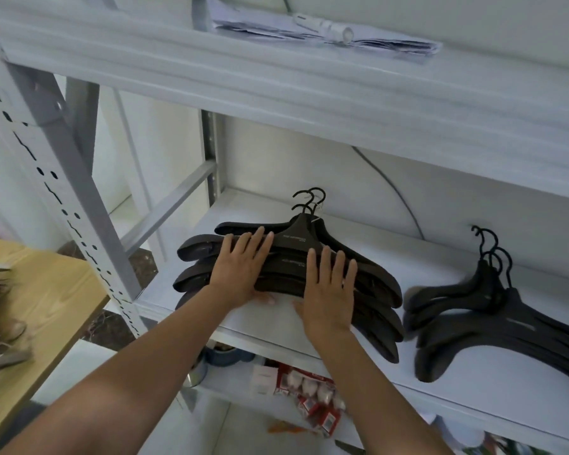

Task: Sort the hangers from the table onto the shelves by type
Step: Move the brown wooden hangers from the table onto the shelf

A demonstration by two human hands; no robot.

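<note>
A stack of hangers (pixel 296 244), broad, matte black plastic with thin curved hooks, lies on the smooth white metal shelf (pixel 440 270). The left hand (pixel 240 267) and right hand (pixel 329 290) rest flat on the stack, fingers straight and spread. Right of the stack, a second pile (pixel 493 323) is cut off at the frame edge. Left of the stack, a wood-grain table (pixel 56 290) holds blurred things, perhaps more hangers.

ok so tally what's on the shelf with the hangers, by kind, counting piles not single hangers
Piles of black hangers: 2 (left pile, right pile)
Hands lying flat on the left pile: 2 (left hand, right hand)
Total: 4
</note>
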